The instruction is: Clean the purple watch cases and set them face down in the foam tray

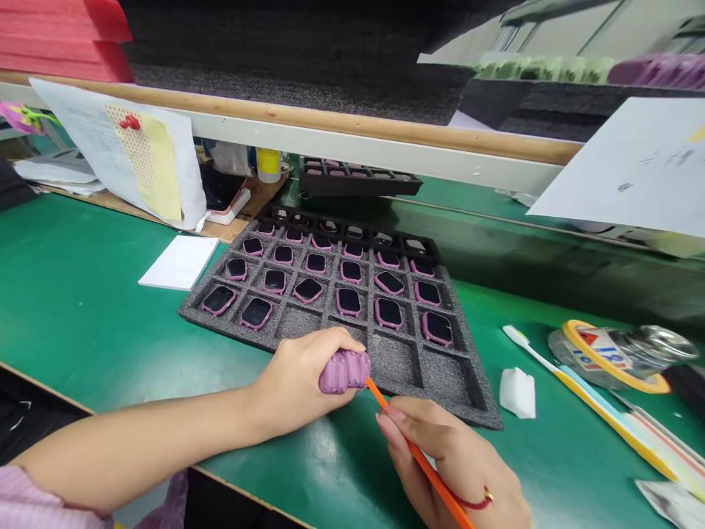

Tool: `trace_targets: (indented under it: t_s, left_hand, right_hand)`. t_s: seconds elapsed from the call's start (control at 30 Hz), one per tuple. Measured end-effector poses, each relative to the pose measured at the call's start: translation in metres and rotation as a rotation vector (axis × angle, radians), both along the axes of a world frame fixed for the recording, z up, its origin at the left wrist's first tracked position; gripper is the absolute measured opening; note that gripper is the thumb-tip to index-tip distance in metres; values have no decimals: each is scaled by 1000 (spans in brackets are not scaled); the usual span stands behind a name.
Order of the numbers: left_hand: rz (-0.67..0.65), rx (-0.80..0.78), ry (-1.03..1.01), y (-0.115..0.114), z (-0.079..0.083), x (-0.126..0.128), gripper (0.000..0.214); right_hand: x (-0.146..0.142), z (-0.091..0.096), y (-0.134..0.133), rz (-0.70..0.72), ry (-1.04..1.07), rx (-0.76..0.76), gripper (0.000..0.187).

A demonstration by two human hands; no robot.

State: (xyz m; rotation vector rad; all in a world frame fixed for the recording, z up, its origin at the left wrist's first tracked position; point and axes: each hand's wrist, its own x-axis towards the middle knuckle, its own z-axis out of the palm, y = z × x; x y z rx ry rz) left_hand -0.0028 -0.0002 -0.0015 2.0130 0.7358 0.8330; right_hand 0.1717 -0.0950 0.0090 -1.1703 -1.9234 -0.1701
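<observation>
Nearest me: right hand (460,455) closed on an orange stick (427,468), pinched between thumb and fingers, shaft slanting up and leftward. Left hand (300,378), just beyond, curled round a row of purple pieces (344,372); thumb over the top, fingers beneath, their ridged sides facing me. Stick tip at the row's right end; contact or slight gap, cannot tell. Behind my left knuckles, a grey foam tray (395,360), dark-faced purple frames (349,301) in most compartments. Right of it, a white block (518,393), then a toothbrush (598,405). Farther off, left, a white pad (181,262).
</observation>
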Motion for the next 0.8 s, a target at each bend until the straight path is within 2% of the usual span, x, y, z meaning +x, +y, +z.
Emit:
trace_targets:
  t_s: [0.2, 0.4, 0.8]
  left_hand:
    - [23, 5, 26, -2, 1, 3, 38]
    - [31, 14, 52, -3, 0, 3, 38]
    - [23, 8, 72, -1, 2, 4, 35]
  right_hand:
    - [-8, -3, -1, -80, -34, 20, 15]
    - [-13, -2, -3, -116, -156, 63, 14]
    - [-14, -5, -2, -124, -131, 64, 17]
